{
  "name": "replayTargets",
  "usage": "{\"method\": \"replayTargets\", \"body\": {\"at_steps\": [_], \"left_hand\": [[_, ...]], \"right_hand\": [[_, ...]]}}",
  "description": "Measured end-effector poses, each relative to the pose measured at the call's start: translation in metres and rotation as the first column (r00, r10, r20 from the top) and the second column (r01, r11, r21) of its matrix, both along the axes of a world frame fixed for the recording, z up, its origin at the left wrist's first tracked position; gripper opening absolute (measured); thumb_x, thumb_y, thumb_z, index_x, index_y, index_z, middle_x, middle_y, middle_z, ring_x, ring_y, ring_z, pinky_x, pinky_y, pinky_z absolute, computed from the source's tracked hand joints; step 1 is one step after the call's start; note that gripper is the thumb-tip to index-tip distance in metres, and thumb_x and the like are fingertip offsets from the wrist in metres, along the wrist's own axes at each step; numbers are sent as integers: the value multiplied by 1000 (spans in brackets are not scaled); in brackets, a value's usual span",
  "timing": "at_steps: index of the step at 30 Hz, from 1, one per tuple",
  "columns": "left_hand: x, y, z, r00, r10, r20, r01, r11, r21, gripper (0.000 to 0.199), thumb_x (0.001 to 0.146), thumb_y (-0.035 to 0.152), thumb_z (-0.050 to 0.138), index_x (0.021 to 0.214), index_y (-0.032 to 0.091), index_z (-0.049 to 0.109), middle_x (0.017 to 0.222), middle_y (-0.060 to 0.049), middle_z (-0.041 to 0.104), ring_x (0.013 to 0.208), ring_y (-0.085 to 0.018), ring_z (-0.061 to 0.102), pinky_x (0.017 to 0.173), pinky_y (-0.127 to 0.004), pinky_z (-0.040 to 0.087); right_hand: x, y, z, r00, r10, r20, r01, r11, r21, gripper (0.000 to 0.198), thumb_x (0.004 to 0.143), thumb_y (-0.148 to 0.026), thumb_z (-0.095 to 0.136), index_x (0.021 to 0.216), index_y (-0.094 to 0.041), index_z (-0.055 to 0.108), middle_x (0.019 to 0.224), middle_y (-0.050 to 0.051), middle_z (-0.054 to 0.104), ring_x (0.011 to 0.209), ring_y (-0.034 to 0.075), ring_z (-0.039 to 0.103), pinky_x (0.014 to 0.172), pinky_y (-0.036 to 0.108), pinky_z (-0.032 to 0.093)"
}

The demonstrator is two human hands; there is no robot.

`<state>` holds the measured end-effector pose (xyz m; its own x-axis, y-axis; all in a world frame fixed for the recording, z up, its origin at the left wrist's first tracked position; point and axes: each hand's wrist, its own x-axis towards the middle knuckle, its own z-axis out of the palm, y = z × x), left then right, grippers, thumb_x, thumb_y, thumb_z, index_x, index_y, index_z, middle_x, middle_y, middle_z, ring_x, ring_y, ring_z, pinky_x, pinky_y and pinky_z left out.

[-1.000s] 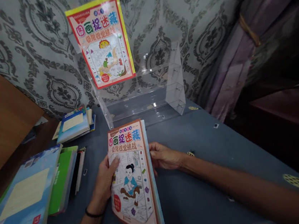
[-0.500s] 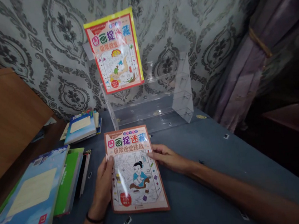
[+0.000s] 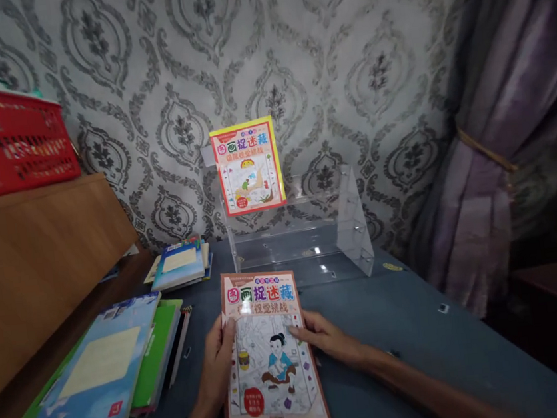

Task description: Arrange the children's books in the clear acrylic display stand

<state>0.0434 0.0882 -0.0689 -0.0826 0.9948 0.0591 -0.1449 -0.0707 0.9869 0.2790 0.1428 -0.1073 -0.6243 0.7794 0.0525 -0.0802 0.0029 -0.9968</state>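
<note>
Between my two hands is a children's picture book (image 3: 276, 363) with a brown-red border, its cover facing me and showing a seated figure in blue. My left hand (image 3: 219, 356) grips its left edge, thumb on the cover. On the opposite edge, my right hand (image 3: 326, 336) pinches the book, its other fingers hidden behind. Behind it stands a clear plastic tiered rack (image 3: 353, 220). A similar book (image 3: 249, 172) with a red and yellow border leans upright on the rack's upper left.
At left lie a near pile of books with a blue book (image 3: 99, 363) on top and a smaller pile (image 3: 182, 261) farther back. A red basket (image 3: 9, 142) sits on a wooden box (image 3: 48, 262). A tied purple curtain (image 3: 495, 164) hangs at right, beside the blue-covered table (image 3: 401, 316).
My view has tilted up, so everything sits lower and more of the red basket shows. Both hands keep hold of the book, which has hardly moved relative to the rack.
</note>
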Motion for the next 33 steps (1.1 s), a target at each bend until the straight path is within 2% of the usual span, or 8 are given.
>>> {"method": "replayTargets", "body": {"at_steps": [11, 15, 19, 23, 26, 28, 31, 33], "left_hand": [[-17, 6, 8, 976, -218, 28, 218, 976, 3, 52, 68, 44, 85, 110, 18, 71, 107, -11, 77, 96, -29, 72, 87, -40, 57], [-22, 35, 23, 953, -243, -182, 261, 962, 79, 44, 65, 42, 85, 97, 15, 71, 97, -10, 77, 89, -26, 71, 79, -35, 56], [-19, 68, 58, 879, -224, -420, 297, 947, 118, 43, 63, 48, 80, 85, 14, 67, 82, -6, 75, 74, -22, 67, 62, -29, 51], [-14, 87, 116, 795, -232, -561, 344, 933, 101, 45, 65, 53, 73, 87, 15, 67, 86, -7, 75, 75, -23, 68, 56, -28, 52], [-14, 98, 173, 688, -274, -672, 407, 912, 45, 41, 64, 50, 76, 87, 16, 69, 88, -5, 75, 74, -21, 69, 57, -27, 55], [-14, 109, 214, 668, -296, -683, 419, 908, 16, 38, 66, 47, 76, 86, 15, 69, 85, -8, 75, 71, -21, 70, 55, -27, 56], [-11, 130, 271, 697, -136, -704, 369, 910, 189, 27, 71, 36, 75, 83, 14, 67, 83, -9, 74, 62, -17, 68, 51, -25, 54], [-6, 143, 297, 728, 9, -685, 319, 880, 351, 18, 77, 29, 69, 86, 14, 64, 79, -6, 72, 63, -16, 68, 54, -24, 56]], "right_hand": [[0, 6, 9, 999, -17, -46, 13, 996, -93, 58, 69, -64, 81, 92, -14, 61, 64, -3, 61, 45, 5, 47, 37, 16, 33], [8, 19, 31, 996, -77, 49, 73, 994, 77, 62, 69, -70, 76, 92, -14, 61, 67, 0, 65, 47, 8, 52, 39, 19, 40], [20, 39, 67, 978, -167, 128, 121, 944, 306, 62, 71, -74, 70, 87, -15, 61, 69, 2, 68, 51, 12, 59, 45, 23, 48], [42, 63, 124, 970, -181, 163, 108, 920, 376, 55, 70, -67, 75, 84, -15, 66, 71, 3, 72, 56, 14, 64, 50, 25, 53], [62, 79, 197, 940, -154, 304, -1, 891, 453, 46, 74, -57, 79, 83, -13, 72, 78, 7, 76, 65, 16, 70, 57, 26, 59], [70, 89, 254, 903, -181, 389, -52, 854, 519, 36, 78, -48, 80, 83, -13, 74, 82, 8, 77, 70, 18, 72, 61, 29, 62], [69, 103, 324, 869, -371, 328, 57, 732, 678, 21, 81, -33, 82, 82, -13, 73, 77, 6, 76, 65, 17, 71, 60, 29, 63], [63, 113, 345, 865, -470, 174, 193, 634, 749, 15, 83, -26, 80, 81, -14, 72, 75, 3, 75, 64, 16, 71, 62, 28, 64]]}}
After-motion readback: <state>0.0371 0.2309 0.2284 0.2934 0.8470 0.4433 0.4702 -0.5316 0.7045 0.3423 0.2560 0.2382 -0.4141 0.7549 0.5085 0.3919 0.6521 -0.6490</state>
